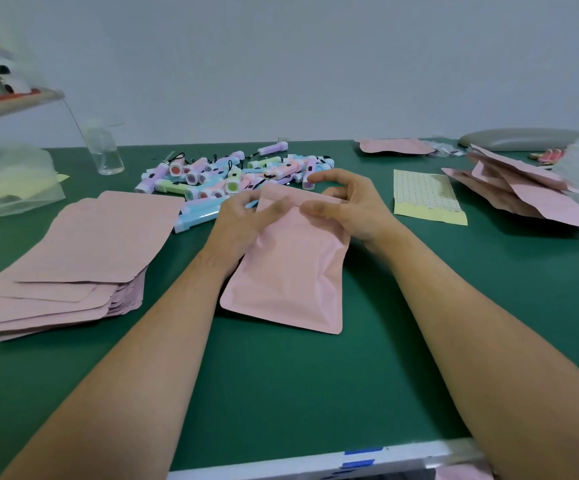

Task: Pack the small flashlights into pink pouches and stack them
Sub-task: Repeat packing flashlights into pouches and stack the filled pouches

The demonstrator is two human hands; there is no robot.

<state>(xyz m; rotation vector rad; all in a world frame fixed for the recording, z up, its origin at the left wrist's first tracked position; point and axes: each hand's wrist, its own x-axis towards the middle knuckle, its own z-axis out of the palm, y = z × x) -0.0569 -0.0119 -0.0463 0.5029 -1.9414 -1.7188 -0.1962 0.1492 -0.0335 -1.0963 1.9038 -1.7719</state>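
The pouch (pixel 288 265) lies on the tabletop (pixel 315 393) between the two hands, with its mouth at the far end. Its body is puffed and creased as if something is already inside, though I can't see into it. The left hand (pixel 243 220) pinches the left part of the mouth with curled fingers. The right hand (pixel 346 206) pinches the right part of the same edge, forefinger lifted clear. To me this looks like the closing of one pouch: nearly packed, not yet stacked.

Just beyond the hands is a loose heap of flashlights (pixel 232 174), plenty of them, so I'd judge most of the job is left. Left of the left hand sits a thick stack of flat pouches (pixel 83 251), empty by the look of them. Well off to the right of the right hand is a looser pile of plumper pouches (pixel 523 192), likely the finished ones. A dotted sheet (pixel 426 197) lies near the right hand.
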